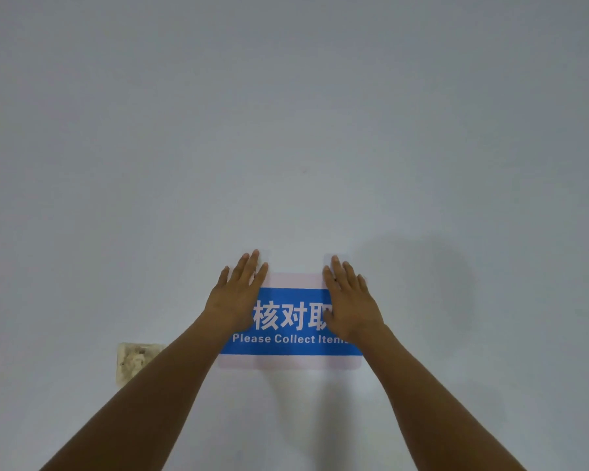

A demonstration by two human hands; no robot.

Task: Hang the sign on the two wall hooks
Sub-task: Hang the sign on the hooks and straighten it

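A rectangular sign (288,348) with a blue band, white Chinese characters and the words "Please Collect Items" lies flat against the pale wall, its clear border faintly pink. My left hand (235,294) presses flat on its upper left part, fingers spread and pointing up. My right hand (351,300) presses flat on the upper right part in the same way. Both palms cover the sign's top corners. The two wall hooks are hidden under my hands or too faint to make out.
A worn, yellowed wall socket plate (130,363) sits low on the wall to the left of the sign, partly behind my left forearm. The rest of the wall (293,130) is plain and pale grey.
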